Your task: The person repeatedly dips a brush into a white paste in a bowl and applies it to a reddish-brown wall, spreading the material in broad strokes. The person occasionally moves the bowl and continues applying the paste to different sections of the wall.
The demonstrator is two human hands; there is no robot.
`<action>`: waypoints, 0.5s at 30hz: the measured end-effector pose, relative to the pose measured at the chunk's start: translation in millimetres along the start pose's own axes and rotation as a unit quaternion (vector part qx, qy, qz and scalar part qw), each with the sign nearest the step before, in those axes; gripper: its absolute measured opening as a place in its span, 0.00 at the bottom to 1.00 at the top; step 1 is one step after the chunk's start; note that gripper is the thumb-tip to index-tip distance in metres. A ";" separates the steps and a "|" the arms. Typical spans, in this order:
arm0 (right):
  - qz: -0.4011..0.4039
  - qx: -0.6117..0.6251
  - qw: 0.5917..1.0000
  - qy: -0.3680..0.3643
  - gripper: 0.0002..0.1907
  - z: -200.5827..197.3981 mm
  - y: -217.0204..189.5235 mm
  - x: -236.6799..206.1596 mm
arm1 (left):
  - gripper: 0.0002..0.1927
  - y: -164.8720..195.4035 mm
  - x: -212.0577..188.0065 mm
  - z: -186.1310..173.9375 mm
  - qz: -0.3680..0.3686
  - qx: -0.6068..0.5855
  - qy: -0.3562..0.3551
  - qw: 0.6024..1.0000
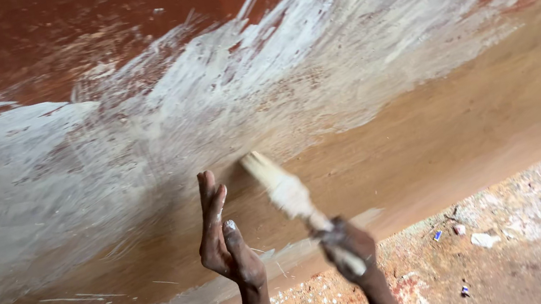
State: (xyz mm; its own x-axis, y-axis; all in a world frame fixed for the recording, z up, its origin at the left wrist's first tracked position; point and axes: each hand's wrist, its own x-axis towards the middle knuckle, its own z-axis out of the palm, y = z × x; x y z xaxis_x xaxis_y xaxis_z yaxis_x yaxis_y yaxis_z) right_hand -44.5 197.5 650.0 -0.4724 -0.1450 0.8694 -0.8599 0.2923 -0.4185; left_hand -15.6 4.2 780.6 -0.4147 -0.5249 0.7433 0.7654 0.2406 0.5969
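Right grip (349, 245) closes on one paintbrush (284, 190); left hand (226, 244) flat, open.

dusty floor (522, 256), paint flecks, white scraps (481, 240)

Your right hand (349, 247) grips a white-caked, pale-bristled paintbrush (290, 196), bristles on the reddish-brown earthen wall (470, 118); your left hand (225, 239) lies open, flat beside it, under broad white paint streaks (311, 42).

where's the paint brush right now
In the head view the paint brush sits just right of centre, gripped by the right hand, bristles against the reddish-brown wall beside the open left hand.
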 end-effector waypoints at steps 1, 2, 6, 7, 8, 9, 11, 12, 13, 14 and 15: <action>-0.003 0.009 1.000 0.019 0.05 -10.7 7.3 3.8 | 0.23 0.3 -1.5 0.7 -0.009 0.002 -0.010 1.000; 0.035 0.019 0.997 0.066 0.07 -23.3 11.1 5.5 | 0.23 0.9 -2.8 0.8 -0.017 0.006 -0.020 1.000; 0.167 0.031 0.955 0.244 0.13 -77.3 35.6 22.4 | 0.25 3.6 -3.3 -2.5 -0.048 0.002 -0.055 0.997; 0.195 0.013 0.939 0.285 0.13 -86.8 40.6 25.3 | 0.25 4.2 -3.0 -3.7 -0.052 0.005 -0.062 0.997; 0.181 0.049 0.925 0.331 0.13 -95.5 45.0 27.3 | 0.25 5.3 -3.0 -5.6 -0.057 0.009 -0.069 0.996; 0.166 0.084 0.908 0.376 0.13 -102.2 49.9 29.8 | 0.25 5.9 -2.8 -7.2 -0.057 0.011 -0.072 0.996; 0.148 0.108 0.891 0.414 0.13 -103.1 56.6 31.5 | 0.24 6.8 -2.5 -10.0 -0.057 0.013 -0.079 0.995; 0.146 0.096 0.895 0.409 0.13 -97.4 57.6 30.4 | 0.25 7.2 -2.7 -11.0 -0.060 0.014 -0.080 0.995; 0.146 0.083 0.899 0.404 0.14 -89.9 58.0 29.6 | 0.25 7.6 -3.2 -11.5 -0.063 0.015 -0.082 0.995; 0.162 0.093 0.911 0.367 0.13 -76.5 55.8 26.8 | 0.25 7.6 -3.6 -12.0 -0.066 0.017 -0.085 0.994; 0.178 0.102 0.922 0.328 0.12 -61.3 49.7 21.1 | 0.25 7.7 -4.8 -11.7 -0.065 0.017 -0.081 0.994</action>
State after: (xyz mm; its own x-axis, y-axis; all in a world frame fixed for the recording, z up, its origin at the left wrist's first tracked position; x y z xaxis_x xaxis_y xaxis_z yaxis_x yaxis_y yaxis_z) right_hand -85.3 266.9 663.7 -0.5708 0.5485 0.6110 -0.7231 0.0169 -0.6906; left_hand -2.0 -1.0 778.2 -0.5848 -0.4160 0.6964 0.6843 0.2081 0.6989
